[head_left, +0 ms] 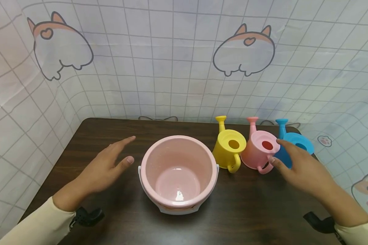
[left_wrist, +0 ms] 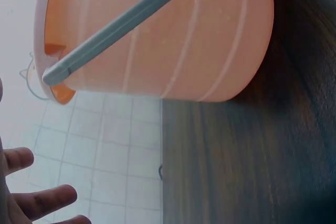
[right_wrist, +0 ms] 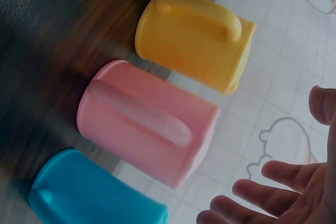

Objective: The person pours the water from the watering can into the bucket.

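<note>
A pink bucket [head_left: 178,200] with its white handle lowered stands at the middle of the table; inside, only its shiny bottom shows. To its left my left hand [head_left: 102,168] hovers with fingers extended, apart from the bucket wall [left_wrist: 173,40]. Right of the bucket, three toy watering cans stand in a row: yellow [head_left: 225,153], pink [head_left: 254,153] and blue [head_left: 297,139]. My right hand [head_left: 303,172] is held over the blue can and partly covers it. In the right wrist view, the right fingers [right_wrist: 268,195] are spread, with nothing between them.
Everything stands on a dark wood-grain table [head_left: 116,221]. Behind and at both sides hangs a white gridded cloth [head_left: 171,68] with cartoon dogs, close to the table's back edge. The blue can is near the right edge.
</note>
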The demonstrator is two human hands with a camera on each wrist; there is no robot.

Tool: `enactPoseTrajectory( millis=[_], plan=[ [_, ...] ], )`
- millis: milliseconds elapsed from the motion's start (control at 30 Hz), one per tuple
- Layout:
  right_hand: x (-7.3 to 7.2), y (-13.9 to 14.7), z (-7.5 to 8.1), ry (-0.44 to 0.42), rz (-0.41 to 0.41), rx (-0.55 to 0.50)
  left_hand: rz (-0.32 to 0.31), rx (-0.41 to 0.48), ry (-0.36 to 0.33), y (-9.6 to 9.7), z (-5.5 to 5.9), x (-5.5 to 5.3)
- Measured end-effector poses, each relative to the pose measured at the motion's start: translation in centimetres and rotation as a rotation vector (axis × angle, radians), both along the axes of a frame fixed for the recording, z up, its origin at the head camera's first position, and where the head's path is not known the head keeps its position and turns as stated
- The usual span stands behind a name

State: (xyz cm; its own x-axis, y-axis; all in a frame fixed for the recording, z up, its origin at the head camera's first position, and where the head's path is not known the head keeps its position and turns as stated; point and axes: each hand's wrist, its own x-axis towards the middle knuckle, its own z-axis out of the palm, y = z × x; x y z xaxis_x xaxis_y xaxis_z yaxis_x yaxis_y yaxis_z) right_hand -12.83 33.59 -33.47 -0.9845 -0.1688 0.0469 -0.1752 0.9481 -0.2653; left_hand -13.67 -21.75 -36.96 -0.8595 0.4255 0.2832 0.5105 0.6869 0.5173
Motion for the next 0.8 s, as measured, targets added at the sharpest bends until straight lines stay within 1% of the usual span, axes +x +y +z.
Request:
enactPoseTrajectory(
  millis=[100,267,333,467,667,800],
  plan=[
    [0.0,-0.2,-0.2,0.005,0.006,-0.002,-0.014,0.033,-0.003,0.3,-0.2,0.3],
    [-0.1,-0.4,-0.5,-0.011,0.004,-0.013,-0.045,0.097,-0.005,0.8,-0.6,0.7],
    [0.0,-0.7,-0.7,-0.022,-0.007,-0.015,-0.047,0.109,0.001,1.0,-0.8,0.8],
    [0.1,-1.1,-1.0,-0.016,-0.014,-0.030,-0.052,0.119,0.025,1.4,-1.2,1.0],
    [0.4,-1.6,-1.4,0.025,0.037,-0.069,-0.082,0.155,0.028,1.7,-1.6,1.1],
    [0.5,-2.0,-1.7,0.013,0.066,-0.108,-0.103,0.169,0.022,2.0,-1.7,1.3]
  ],
)
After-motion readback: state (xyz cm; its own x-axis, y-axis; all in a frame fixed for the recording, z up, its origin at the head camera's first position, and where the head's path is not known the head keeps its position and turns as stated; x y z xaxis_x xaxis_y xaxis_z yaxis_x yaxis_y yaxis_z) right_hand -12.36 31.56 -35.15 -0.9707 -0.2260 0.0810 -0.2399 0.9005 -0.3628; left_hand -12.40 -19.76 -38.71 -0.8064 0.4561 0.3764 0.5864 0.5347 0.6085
